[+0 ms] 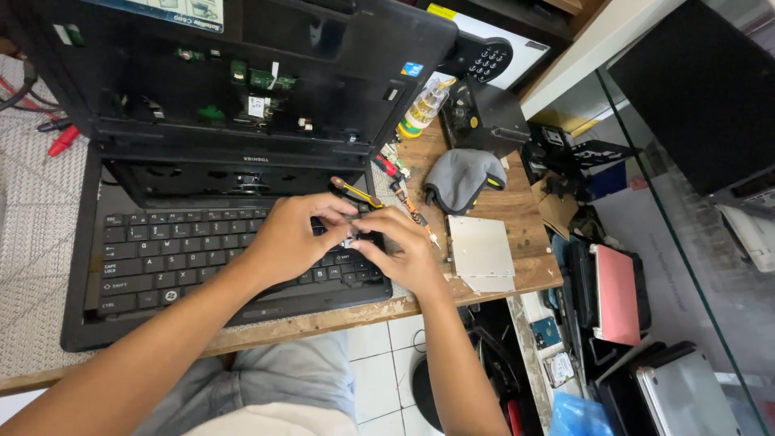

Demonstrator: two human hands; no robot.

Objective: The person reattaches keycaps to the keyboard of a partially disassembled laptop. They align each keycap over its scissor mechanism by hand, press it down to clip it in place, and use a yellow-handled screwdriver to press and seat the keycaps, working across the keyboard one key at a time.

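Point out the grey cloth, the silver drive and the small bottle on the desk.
grey cloth [462,175], head view, middle of its folded top.
silver drive [479,247], head view, centre of its flat metal face.
small bottle [425,106], head view, its clear body.

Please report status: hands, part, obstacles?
Left hand and right hand pinch small part over keyboard. Screwdriver lies beside right hand.

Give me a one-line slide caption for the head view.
Both hands, left and right, pinch a small part over a loose laptop keyboard on a cluttered wooden workbench.
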